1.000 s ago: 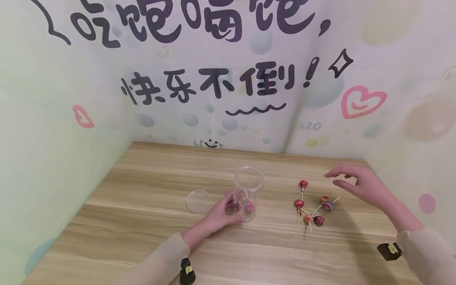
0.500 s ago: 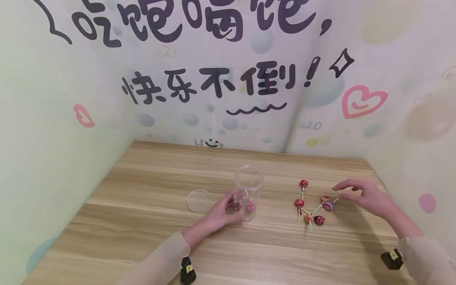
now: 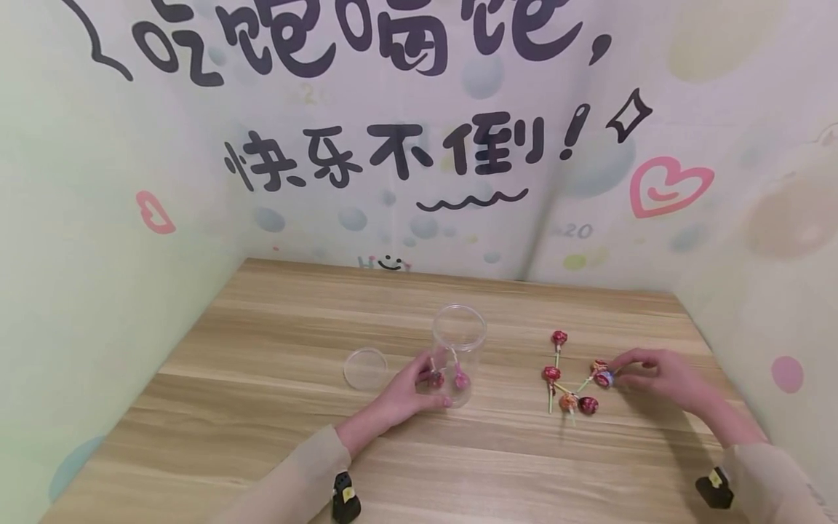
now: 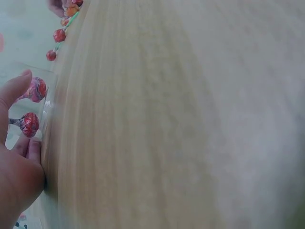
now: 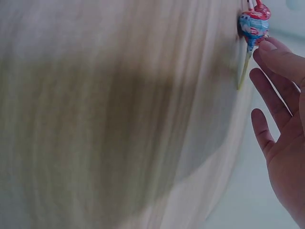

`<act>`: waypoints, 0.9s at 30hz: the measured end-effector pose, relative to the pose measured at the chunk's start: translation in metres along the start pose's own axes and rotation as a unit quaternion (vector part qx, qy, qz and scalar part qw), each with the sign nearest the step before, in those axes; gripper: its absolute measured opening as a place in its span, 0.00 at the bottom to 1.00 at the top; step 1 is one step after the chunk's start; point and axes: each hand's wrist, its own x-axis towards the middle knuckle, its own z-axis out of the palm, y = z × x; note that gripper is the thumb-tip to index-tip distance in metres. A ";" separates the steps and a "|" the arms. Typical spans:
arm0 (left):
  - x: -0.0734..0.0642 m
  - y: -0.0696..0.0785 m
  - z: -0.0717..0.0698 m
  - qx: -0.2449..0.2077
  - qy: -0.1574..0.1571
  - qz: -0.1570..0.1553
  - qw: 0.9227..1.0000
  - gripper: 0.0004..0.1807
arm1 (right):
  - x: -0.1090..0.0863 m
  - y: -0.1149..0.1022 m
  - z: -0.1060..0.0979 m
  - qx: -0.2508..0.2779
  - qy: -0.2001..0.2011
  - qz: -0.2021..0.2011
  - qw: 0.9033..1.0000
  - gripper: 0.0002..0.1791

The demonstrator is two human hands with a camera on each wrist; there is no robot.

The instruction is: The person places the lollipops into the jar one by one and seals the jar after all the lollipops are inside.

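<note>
In the head view my left hand (image 3: 407, 394) grips a clear plastic jar (image 3: 466, 356) low on its side. The jar stands upright and uncovered. Inside, a pink lollipop (image 3: 461, 379) and a red lollipop (image 4: 30, 125) lean with their sticks up. My right hand (image 3: 666, 378) is at the right of the loose lollipops, its thumb and index fingertips at the edge of a blue-wrapped lollipop (image 5: 254, 26). In the right wrist view its other fingers are spread. Beside the blue one lies an orange-red lollipop (image 3: 599, 365).
More lollipops lie near: a far red one (image 3: 559, 338), a nearer red one (image 3: 551, 373), an orange one (image 3: 568, 402) and a dark red one (image 3: 588, 405). A round clear lid (image 3: 365, 369) lies left of the jar. A printed wall (image 3: 393, 233) borders the wooden table (image 3: 294, 313).
My right hand has come down and nearer to the blue-wrapped lollipop, from above the table to its edge. My left hand and the jar have stayed in place.
</note>
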 end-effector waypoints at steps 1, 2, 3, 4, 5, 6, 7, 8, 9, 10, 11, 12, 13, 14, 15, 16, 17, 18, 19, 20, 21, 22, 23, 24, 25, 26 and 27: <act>0.000 0.000 0.000 0.000 0.000 0.000 1.000 0.47 | 0.000 0.001 0.001 0.003 0.000 -0.002 1.000 0.10; 0.000 0.000 0.000 0.000 0.000 0.000 1.000 0.47 | 0.000 0.002 0.003 0.004 0.004 -0.004 1.000 0.10; 0.000 0.000 0.000 0.001 0.000 0.001 1.000 0.47 | 0.000 0.003 0.004 0.003 0.007 -0.006 1.000 0.10; 0.000 0.000 0.000 0.001 -0.001 0.002 1.000 0.47 | 0.000 0.004 0.005 0.005 0.009 -0.010 1.000 0.10; 0.000 0.000 0.000 0.001 -0.001 0.003 1.000 0.46 | 0.000 0.005 0.006 0.005 0.012 -0.016 1.000 0.10; 0.000 0.000 0.000 0.000 -0.001 0.003 1.000 0.46 | 0.000 0.005 0.007 0.003 0.014 -0.020 1.000 0.10; 0.000 0.000 0.000 -0.002 -0.001 0.000 1.000 0.47 | 0.000 0.006 0.008 0.001 0.018 -0.024 1.000 0.10; 0.000 0.001 0.000 -0.002 -0.001 -0.001 1.000 0.47 | 0.000 0.007 0.008 -0.001 0.021 -0.028 0.999 0.10; 0.000 0.001 0.000 -0.003 -0.001 -0.003 1.000 0.47 | 0.000 0.007 0.009 -0.005 0.023 -0.032 0.999 0.11; 0.000 0.001 0.000 -0.003 0.000 -0.005 1.000 0.47 | 0.000 0.008 0.009 -0.013 0.025 -0.037 0.999 0.11; 0.000 0.001 0.000 -0.003 0.000 -0.005 1.000 0.47 | 0.000 0.009 0.010 -0.022 0.026 -0.042 0.999 0.12; 0.000 0.001 0.000 -0.003 0.000 -0.006 1.000 0.47 | 0.000 0.010 0.011 -0.029 0.028 -0.048 0.998 0.12; -0.001 0.002 0.000 -0.002 0.000 -0.006 1.000 0.47 | -0.001 0.011 0.011 -0.036 0.033 -0.053 0.997 0.13; -0.001 0.002 0.000 -0.001 0.000 -0.006 1.000 0.47 | -0.001 0.013 0.012 -0.044 0.035 -0.059 0.997 0.13; -0.001 0.002 0.000 0.000 0.001 -0.006 1.000 0.47 | -0.001 0.014 0.013 -0.049 0.036 -0.066 0.996 0.14; -0.001 0.002 0.000 0.001 0.001 -0.004 1.000 0.47 | -0.001 0.016 0.014 -0.054 0.039 -0.072 0.995 0.14; -0.001 0.002 0.000 0.001 0.001 -0.002 1.000 0.47 | -0.001 0.018 0.015 -0.056 0.042 -0.078 0.994 0.15; -0.001 0.003 0.000 0.000 0.002 -0.003 1.000 0.47 | -0.002 0.019 0.015 -0.056 0.046 -0.083 0.994 0.15; -0.001 0.003 0.000 0.000 0.002 0.000 1.000 0.47 | -0.002 0.020 0.016 -0.056 0.047 -0.088 0.993 0.15; -0.002 0.003 0.000 -0.001 0.002 0.002 1.000 0.47 | -0.002 0.021 0.016 -0.058 0.049 -0.092 0.993 0.15; -0.002 0.003 0.000 -0.002 0.003 0.003 1.000 0.47 | -0.002 0.022 0.016 -0.057 0.051 -0.096 0.992 0.15; -0.002 0.003 0.000 -0.003 0.003 0.004 1.000 0.47 | -0.002 0.022 0.016 -0.058 0.054 -0.099 0.992 0.15; -0.002 0.003 0.000 -0.003 0.003 0.006 1.000 0.46 | -0.002 0.022 0.017 -0.055 0.055 -0.103 0.992 0.15; -0.002 0.003 0.000 -0.004 0.003 0.006 1.000 0.46 | -0.002 0.022 0.016 -0.053 0.057 -0.107 0.991 0.15; -0.002 0.004 0.000 -0.004 0.003 0.006 1.000 0.46 | -0.002 0.022 0.016 -0.052 0.058 -0.111 0.991 0.15; -0.002 0.003 0.000 -0.004 0.003 0.005 1.000 0.46 | -0.002 0.022 0.016 -0.053 0.059 -0.113 0.990 0.15; -0.002 0.003 0.000 -0.004 0.003 0.004 1.000 0.46 | -0.002 0.022 0.016 -0.054 0.059 -0.116 0.990 0.16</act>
